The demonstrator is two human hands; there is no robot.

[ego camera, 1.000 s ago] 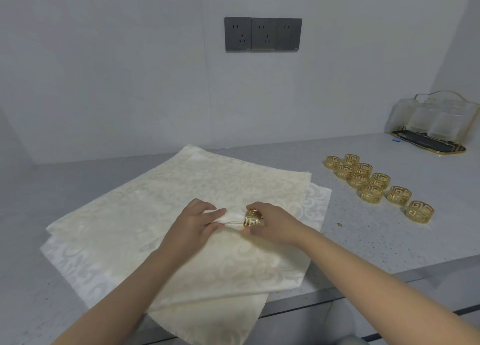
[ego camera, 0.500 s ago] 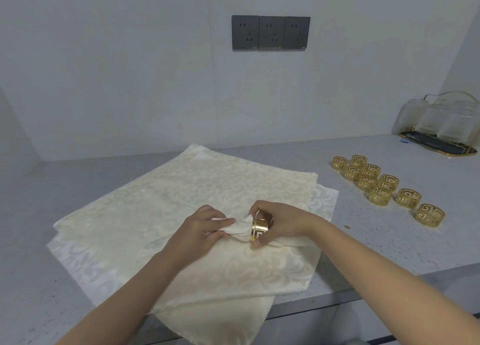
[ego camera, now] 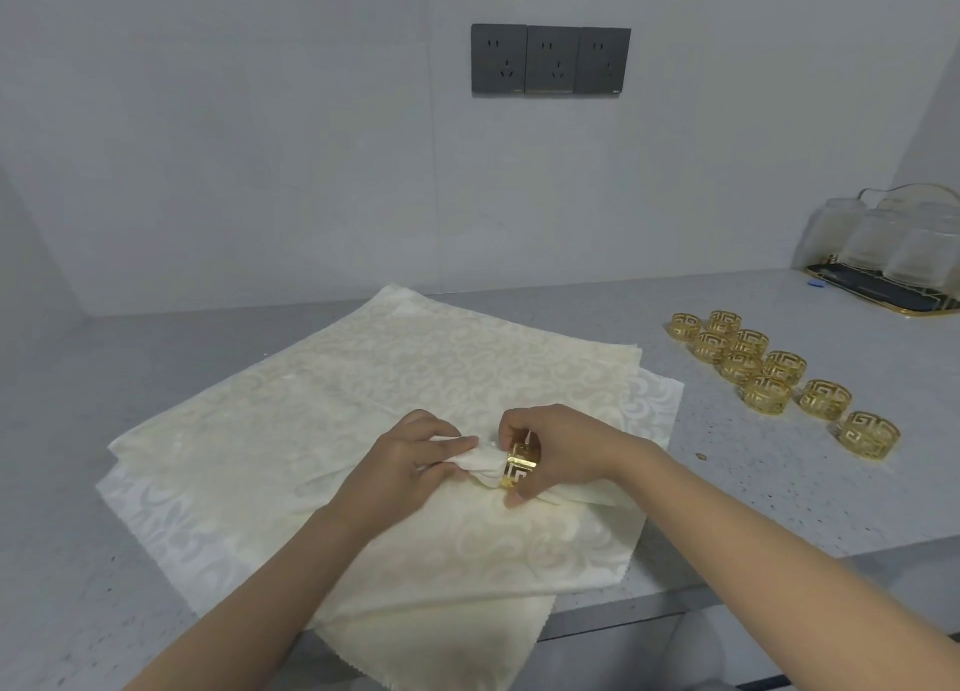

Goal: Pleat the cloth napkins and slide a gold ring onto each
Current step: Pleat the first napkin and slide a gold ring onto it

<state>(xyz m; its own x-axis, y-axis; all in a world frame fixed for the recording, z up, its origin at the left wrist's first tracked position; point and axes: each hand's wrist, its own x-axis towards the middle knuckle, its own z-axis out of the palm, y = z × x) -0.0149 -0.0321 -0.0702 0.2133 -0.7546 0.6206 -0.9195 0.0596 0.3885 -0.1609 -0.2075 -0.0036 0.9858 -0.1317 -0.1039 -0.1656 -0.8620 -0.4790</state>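
Note:
A stack of cream patterned napkins (ego camera: 405, 378) lies spread on the grey counter (ego camera: 779, 493). The top napkin is gathered into a bunched fold (ego camera: 480, 462) at its middle. My left hand (ego camera: 410, 461) pinches that fold from the left. My right hand (ego camera: 561, 446) holds a gold ring (ego camera: 517, 469) with fingers above and thumb below, and the fold's tip sits inside the ring. A thin tail of cloth (ego camera: 576, 495) runs out to the right under my right hand. Several spare gold rings (ego camera: 763, 373) stand in a cluster at the right.
A dark tray with frosted glass jars (ego camera: 893, 253) sits at the far right corner. A triple wall socket (ego camera: 550, 60) is on the back wall. The counter's front edge (ego camera: 727, 594) runs close below my forearms, with the napkin stack hanging over it.
The ring has slid further left onto the gathered cloth, and more bunched fabric shows between my two hands. The view has shifted slightly.

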